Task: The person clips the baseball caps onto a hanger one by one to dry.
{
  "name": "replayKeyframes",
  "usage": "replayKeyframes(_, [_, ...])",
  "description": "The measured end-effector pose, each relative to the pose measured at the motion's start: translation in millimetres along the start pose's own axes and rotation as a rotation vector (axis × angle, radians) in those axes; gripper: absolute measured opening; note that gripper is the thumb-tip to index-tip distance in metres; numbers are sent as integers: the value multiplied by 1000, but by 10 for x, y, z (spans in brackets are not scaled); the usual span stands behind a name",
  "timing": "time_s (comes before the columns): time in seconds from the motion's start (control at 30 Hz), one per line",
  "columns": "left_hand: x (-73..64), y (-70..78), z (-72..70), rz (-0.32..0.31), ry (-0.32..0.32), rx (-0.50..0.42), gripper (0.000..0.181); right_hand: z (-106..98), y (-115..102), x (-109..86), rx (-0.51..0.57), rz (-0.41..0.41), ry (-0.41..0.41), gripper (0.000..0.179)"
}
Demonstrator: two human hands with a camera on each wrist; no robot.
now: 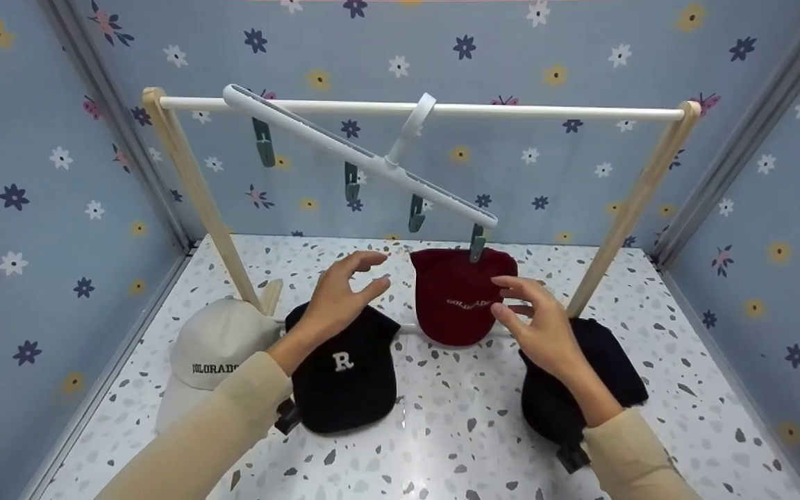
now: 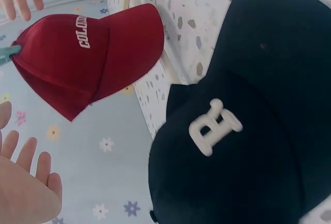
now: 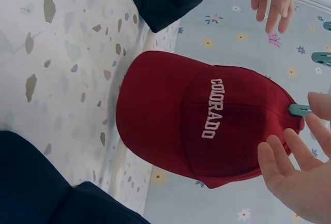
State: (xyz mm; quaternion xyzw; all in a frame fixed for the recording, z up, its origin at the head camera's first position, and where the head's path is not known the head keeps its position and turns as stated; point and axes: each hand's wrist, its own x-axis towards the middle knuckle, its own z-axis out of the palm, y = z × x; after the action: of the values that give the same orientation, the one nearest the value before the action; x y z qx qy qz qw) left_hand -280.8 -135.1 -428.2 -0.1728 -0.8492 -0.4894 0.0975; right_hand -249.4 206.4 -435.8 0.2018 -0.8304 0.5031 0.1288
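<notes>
A red cap (image 1: 450, 323) with "COLORADO" lettering hangs by its back edge from a green clip (image 1: 478, 244), visor down. The clip sits at the low right end of a tilted white hanger (image 1: 330, 144), hooked over a rod. My right hand (image 1: 542, 330) is just right of this cap, fingers loosely bent; its fingertips overlap the cap's edge in the right wrist view, and I cannot tell whether they touch. Left of the cap, my left hand (image 1: 337, 295) hovers above a black cap (image 1: 365, 392) marked with a white R, thumb and fingers apart, holding nothing.
Several other green clips, such as the far left one (image 1: 264, 144), dangle from the hanger. A wooden rack (image 1: 205, 201) carries the white rod (image 1: 546, 110). An off-white cap (image 1: 216, 337) lies on the speckled surface (image 1: 455, 430) at left, a dark cap (image 1: 612, 361) at right.
</notes>
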Motion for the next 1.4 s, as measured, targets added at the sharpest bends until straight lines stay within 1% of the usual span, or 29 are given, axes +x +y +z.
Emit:
replayKeyframes(0.13, [-62, -73, -114, 3, 30, 17, 41, 58, 22, -8, -8, -20, -30, 40])
replayKeyframes(0.33, [-167, -195, -262, 6, 36, 50, 42, 145, 22, -17, 25, -52, -80, 43])
replayKeyframes(0.53, [-249, -319, -373, -5, 49, 61, 41, 205, 14, -26, 29, -42, -118, 45])
replayKeyframes(0.8, [-317, -448, -470, -24, 69, 111, 40, 258, -7, -26, 38, -26, -147, 46])
replayKeyframes(0.97, [-365, -500, -536, -39, 71, 101, 39, 300, -12, -29, 61, -33, -144, 46])
replayKeyframes(1.2, [-399, -559, -569, -70, 69, 97, 41, 402, -31, -71, 88, -46, -149, 46])
replayKeyframes(1.4, [-418, -615, -591, -85, 83, 105, 42, 489, -82, -75, 94, -60, -186, 47])
